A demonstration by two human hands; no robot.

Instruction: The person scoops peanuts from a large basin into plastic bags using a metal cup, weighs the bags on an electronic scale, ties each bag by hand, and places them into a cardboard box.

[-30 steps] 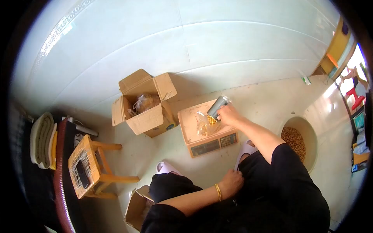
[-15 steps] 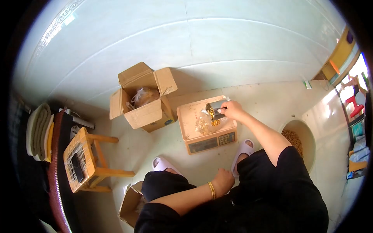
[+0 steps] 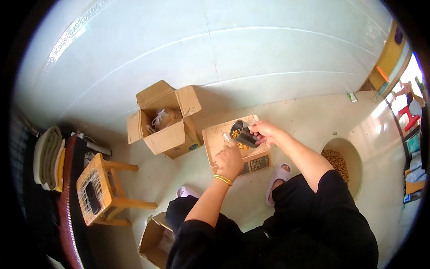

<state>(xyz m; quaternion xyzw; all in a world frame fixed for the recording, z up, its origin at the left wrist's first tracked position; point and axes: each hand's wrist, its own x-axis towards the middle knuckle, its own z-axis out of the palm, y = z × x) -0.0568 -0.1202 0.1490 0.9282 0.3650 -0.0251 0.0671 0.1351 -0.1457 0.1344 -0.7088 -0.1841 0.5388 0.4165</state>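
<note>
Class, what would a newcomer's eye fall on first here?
Probably the dark cup of golden kernels, tilted in the right hand over the scale near the centre. Next, the open cardboard box left of the scale and the pale round tub at the right.

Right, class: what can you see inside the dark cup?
Inside the cup, yellow-brown kernels show near the mouth. Its side hides the bottom, so how full it is cannot be told.

Nothing legible on the cardboard box [image 3: 166, 140] or the scale keypad [image 3: 260, 163]
</note>
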